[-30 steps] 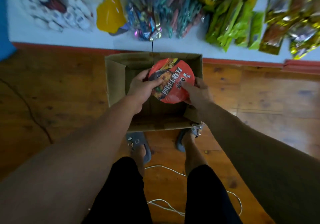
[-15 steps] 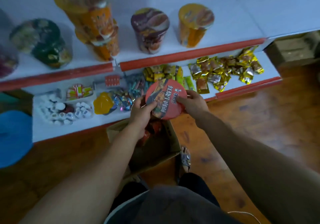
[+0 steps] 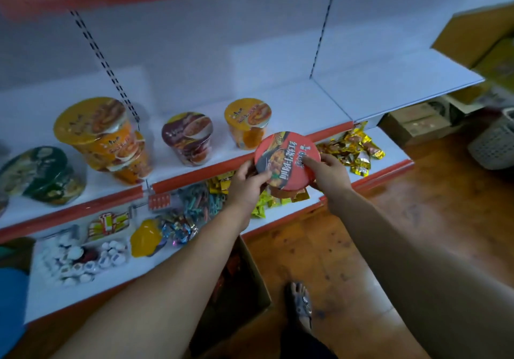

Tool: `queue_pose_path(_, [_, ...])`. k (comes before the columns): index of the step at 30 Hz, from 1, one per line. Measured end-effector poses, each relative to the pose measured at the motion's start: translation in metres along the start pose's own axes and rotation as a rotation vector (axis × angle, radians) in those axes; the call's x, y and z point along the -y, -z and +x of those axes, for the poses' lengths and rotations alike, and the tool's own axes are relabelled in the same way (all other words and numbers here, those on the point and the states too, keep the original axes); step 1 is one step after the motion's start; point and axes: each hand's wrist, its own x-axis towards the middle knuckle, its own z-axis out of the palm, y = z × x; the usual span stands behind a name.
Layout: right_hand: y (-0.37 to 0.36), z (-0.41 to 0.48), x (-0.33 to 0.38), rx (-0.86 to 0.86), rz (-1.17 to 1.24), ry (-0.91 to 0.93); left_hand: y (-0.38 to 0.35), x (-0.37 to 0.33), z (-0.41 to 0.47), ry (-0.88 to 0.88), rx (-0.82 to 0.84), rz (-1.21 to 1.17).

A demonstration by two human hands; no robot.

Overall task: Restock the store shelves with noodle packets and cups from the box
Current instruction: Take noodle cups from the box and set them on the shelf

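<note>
A red noodle cup (image 3: 286,161) is held in mid-air by two bare hands, its printed lid tilted toward the camera. One side is grasped by the left hand (image 3: 247,184), with the thumb laid over the lid's rim and the fingers curled beneath. The other side is grasped by the right hand (image 3: 329,173), with the thumb pressed on the lid and the fingers wrapped under the base. The cup is held in front of the red edge of a white shelf (image 3: 294,102) and is not resting on it.

Just behind the red cup, a yellow cup (image 3: 247,122) is seen standing on that shelf. Further left of the red cup, a brown cup (image 3: 187,137) is stood upright. Beyond it come a leaning stack of orange cups (image 3: 103,133) and a green bowl (image 3: 41,175) tipped on its side.

Right of the red cup and a little lower, gold packets (image 3: 353,150) are heaped. Below and left of it, coloured clips (image 3: 200,205) and small white tubs (image 3: 75,258) are spread out.

Well below the red cup, a cardboard box (image 3: 250,289) is set on the wooden floor (image 3: 417,191), partly hidden by the left forearm. Its contents are too dark to be made out. A sandalled foot (image 3: 301,303) is seen below the cup, and a pale basket (image 3: 495,147) far to its right.
</note>
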Motion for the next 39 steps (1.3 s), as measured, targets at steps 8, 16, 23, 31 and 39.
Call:
queue_pose_path(8, [0.039,0.113,0.035,0.070,0.052,-0.006,-0.091,-0.019,0.073,-0.016,-0.083,-0.071])
queue_pose_path(16, [0.047,0.206,0.064,0.171,0.098,0.052,-0.139,-0.031,0.157,-0.075,-0.168,0.030])
queue_pose_path(23, [0.025,0.263,0.071,0.186,0.021,0.086,-0.141,-0.021,0.218,-0.048,-0.197,0.134])
queue_pose_path(31, [0.009,0.283,0.053,0.201,-0.096,0.063,-0.139,0.001,0.232,-0.022,-0.229,0.178])
queue_pose_path(39, [0.020,0.274,0.061,0.173,-0.148,0.031,-0.147,-0.010,0.217,0.068,-0.251,0.300])
